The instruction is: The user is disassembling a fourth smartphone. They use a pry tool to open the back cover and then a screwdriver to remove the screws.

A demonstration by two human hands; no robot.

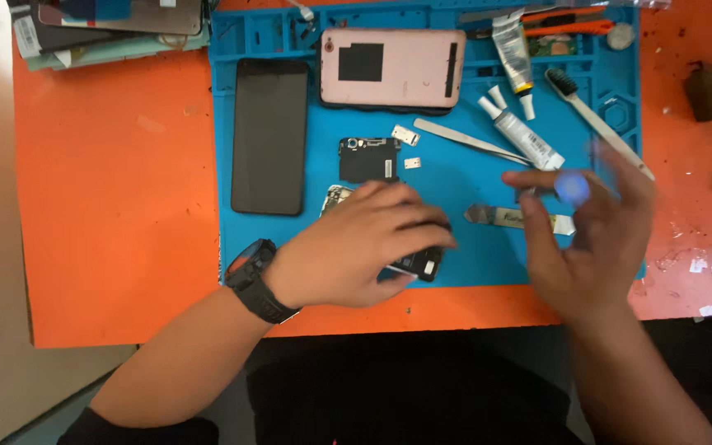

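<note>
Phone repair, part-way through disassembly. Left hand pressed flat, fingers curled over a dark phone part directly beneath. Right hand blurred, grip pinched on a small blue pick. Next move calls for steady prying. Beyond both grips: blue mat, pink phone shell, tweezers, orange surface.

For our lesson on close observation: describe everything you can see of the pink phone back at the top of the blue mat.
The pink phone back is a rounded rectangle, seemingly metal or plastic, lying flat and lengthwise across the top of the blue mat. A black square patch sits near its middle, a narrow black strip near its right end, and a small dark hole shows at its left corner. A dark edge shows beneath its lower side. Neither hand touches it; a black phone lies apart to its left.
</note>
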